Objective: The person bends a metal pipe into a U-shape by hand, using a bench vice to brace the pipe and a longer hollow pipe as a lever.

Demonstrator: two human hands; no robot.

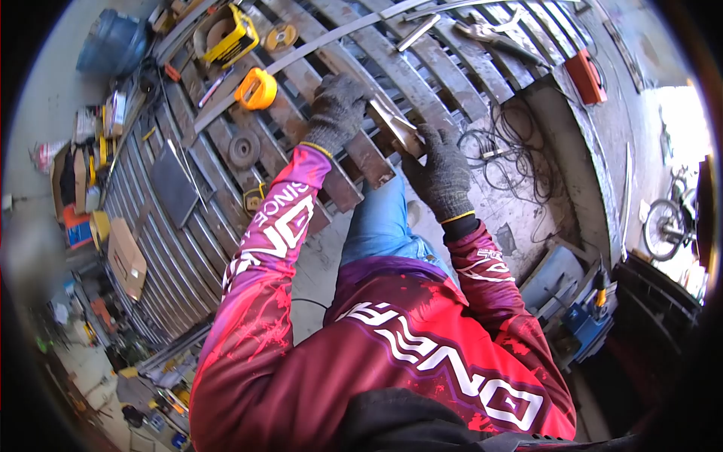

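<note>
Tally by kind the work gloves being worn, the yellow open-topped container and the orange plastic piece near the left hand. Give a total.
Work gloves (left glove, right glove): 2
Yellow open-topped container: 1
Orange plastic piece: 1
Total: 4

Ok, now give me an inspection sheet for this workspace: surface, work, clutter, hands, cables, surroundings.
Surface: slatted metal table, with gaps.
Job's things: a metal piece between the hands.
Clutter: yellow container, orange item and round disc left of the work.
Hands: both gloved; left hand and right hand at the metal piece, grip unclear.
Cables: dark cable, loosely tangled, right of the right hand.
Surroundings: bicycle far right, blue container far left.
</note>
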